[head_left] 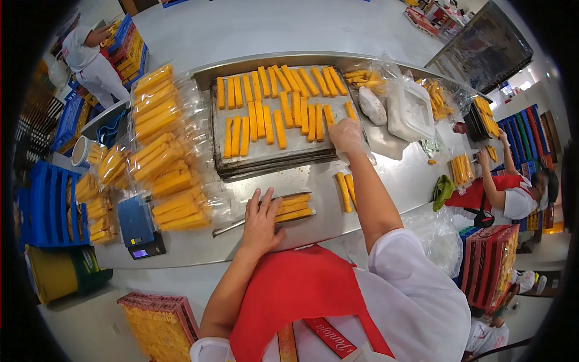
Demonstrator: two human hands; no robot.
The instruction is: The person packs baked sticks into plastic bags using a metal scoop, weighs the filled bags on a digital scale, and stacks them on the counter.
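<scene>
Apparent step: collecting sticks (279, 129) from tray (307, 146). Right hand (348, 137): tray's four o'clock; grip state indiscernible. Left hand (263, 220): spread over holder (231, 227), six o'clock. Next move likely requires a light pinch.

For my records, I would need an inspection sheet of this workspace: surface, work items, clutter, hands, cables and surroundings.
Surface: metal table, shiny, largely covered.
Job's things: yellow sticks in uneven rows on a tray; more sticks in a metal-edged holder.
Clutter: bagged sticks piled left; blue scale; white tub; green cloth.
Grips: left hand, fingers spread, at the holder; right hand, in clear plastic, at the tray's right side, grip unclear.
Cables: one dark cord-like strand, lower right; nature uncertain.
Surroundings: blue crates; co-worker at right.
</scene>
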